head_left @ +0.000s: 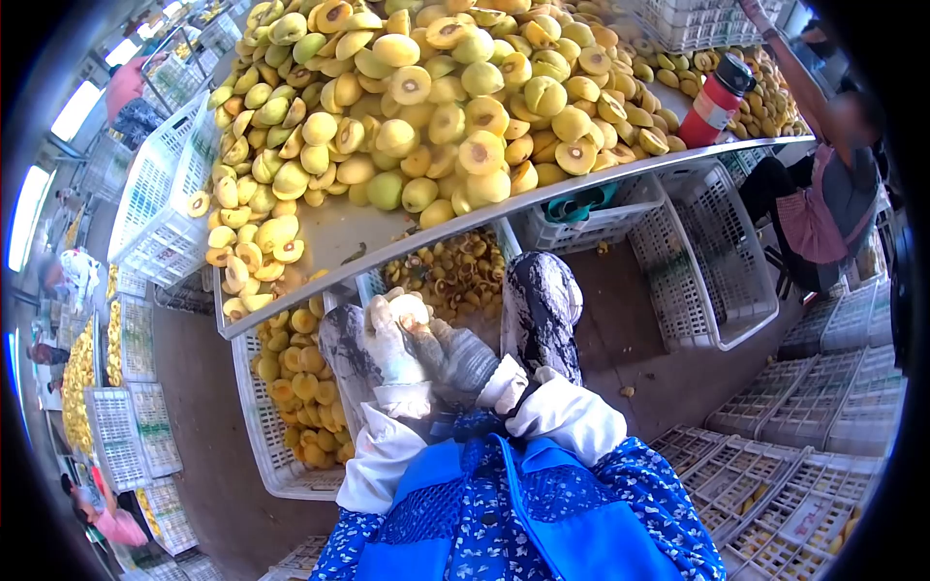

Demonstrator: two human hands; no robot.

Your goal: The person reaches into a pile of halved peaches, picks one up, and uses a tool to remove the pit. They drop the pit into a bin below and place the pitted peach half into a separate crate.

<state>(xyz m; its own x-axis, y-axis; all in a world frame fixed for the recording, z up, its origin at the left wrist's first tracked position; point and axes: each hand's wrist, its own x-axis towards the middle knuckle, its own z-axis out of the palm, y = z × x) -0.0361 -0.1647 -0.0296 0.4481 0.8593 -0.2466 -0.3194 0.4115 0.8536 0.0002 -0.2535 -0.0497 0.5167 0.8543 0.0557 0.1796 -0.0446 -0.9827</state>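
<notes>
My left hand (394, 351), in a pale work glove, is closed round a yellow peach half (409, 310) held just above my lap. My right hand (453, 354), in a greyish, stained glove, is closed right beside the fruit. Its fingertips meet the peach half, and whatever else they grip is hidden. Beneath the hands, a crate (511, 242) between my knees contains brownish peach pits and scraps (455, 276). In front, a metal-edged table (334, 228) bears a large heap of halved yellow peaches (397, 136), several with pits showing.
A crate of peach halves (300, 387) stands by my left leg. Under the table at right are white plastic crates (702, 257). A red bottle (715, 102) stands on the table. Another person (823, 194) sits at right; stacked crates (775, 494) lie behind on the right.
</notes>
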